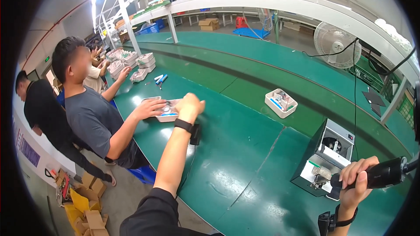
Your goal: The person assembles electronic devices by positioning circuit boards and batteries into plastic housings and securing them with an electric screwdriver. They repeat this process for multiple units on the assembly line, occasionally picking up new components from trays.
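Observation:
My left hand reaches forward, its fingers curled down at the right end of a white tray; the fingertips are hidden behind the hand. Inside the tray lie small parts and a blue strip. A co-worker's hand lies over the tray's left side. At the right, my right hand is closed around a black corded electric screwdriver. The screwdriver's front end points left into the low front of a black-and-silver box-shaped machine, which looks like a screw feeder.
A second white tray with parts stands on the green belt past the bench. Blue-handled tools and stacked white trays are far left. A white fan stands behind; a cable hangs near the machine. Co-workers sit and stand left.

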A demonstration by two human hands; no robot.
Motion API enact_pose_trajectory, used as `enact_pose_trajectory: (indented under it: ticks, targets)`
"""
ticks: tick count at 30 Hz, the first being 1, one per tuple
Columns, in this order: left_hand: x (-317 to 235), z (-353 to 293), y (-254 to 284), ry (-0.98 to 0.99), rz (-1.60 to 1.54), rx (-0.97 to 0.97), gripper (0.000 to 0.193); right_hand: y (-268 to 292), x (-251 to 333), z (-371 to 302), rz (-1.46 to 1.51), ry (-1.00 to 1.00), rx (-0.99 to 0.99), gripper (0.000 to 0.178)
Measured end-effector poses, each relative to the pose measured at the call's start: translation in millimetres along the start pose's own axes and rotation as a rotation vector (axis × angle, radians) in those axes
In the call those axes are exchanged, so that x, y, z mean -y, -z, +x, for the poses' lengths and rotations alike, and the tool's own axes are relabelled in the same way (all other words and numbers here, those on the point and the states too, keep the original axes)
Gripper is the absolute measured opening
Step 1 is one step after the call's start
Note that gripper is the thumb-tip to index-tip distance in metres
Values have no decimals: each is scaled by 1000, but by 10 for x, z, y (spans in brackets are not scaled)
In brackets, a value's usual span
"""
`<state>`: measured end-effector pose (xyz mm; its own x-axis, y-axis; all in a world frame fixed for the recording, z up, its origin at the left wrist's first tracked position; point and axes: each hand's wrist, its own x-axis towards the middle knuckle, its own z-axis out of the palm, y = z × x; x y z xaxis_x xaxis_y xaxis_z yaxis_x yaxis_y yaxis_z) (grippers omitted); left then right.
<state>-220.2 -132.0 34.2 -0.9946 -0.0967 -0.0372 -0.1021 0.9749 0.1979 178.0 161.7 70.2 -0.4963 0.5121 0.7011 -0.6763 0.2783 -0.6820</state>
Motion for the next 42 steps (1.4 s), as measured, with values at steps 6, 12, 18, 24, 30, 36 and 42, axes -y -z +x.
enact_pose_trajectory:
  ticks: [6, 12, 18, 24, 30, 36, 42]
  targets:
    - [-343, -168, 103, -180, -48, -22, 69, 32, 18, 34, 1, 30, 16, 35]
    - [195, 171, -146, -90, 96, -175, 68, 11, 80, -10, 41, 5, -14, 39]
    - [632, 97, -195, 48, 68, -76, 61, 21, 96, 33, 23, 22, 24, 36]
    - [858, -268, -259, 15, 192, -135, 48, -22, 134, 23, 31, 17, 40, 37]
    - [1026, -1083, -341, -157, 263, -164, 38, -38, 165, 41, 56, 28, 42, 36]
    - [507, -2057, -182, -533, -19, 33, 31, -67, 183, 15, 57, 30, 69, 35]
    - [416, -2078, -205, -903, -467, -222, 20, -48, 257, 8, 69, 41, 72, 35]
